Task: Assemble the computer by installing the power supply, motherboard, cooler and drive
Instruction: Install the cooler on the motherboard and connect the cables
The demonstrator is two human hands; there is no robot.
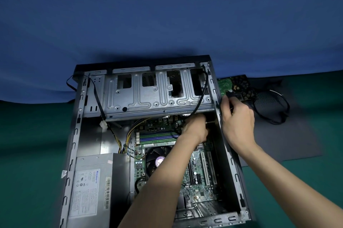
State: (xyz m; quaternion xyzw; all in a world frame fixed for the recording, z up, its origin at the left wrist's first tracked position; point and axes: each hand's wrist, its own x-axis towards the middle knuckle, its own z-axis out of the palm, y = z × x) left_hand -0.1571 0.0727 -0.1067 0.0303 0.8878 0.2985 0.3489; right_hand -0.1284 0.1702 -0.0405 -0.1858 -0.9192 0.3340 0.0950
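A blue cloth (167,14) hangs behind a green table (27,144). The right hand (237,116) pinches a black plug (229,94) at the far right wall of the open case (231,163). The left hand (195,131) is curled inside the case under the drive cage (157,94); what it holds cannot be told. The case's long axis runs away from the person. Inside it, the motherboard (196,177) lies near-right, with the cooler (157,159) on it. The power supply (92,181) sits near-left; its label has blurred blue lettering and a barcode. The drive (224,84) lies outside the case, just right of its far corner.
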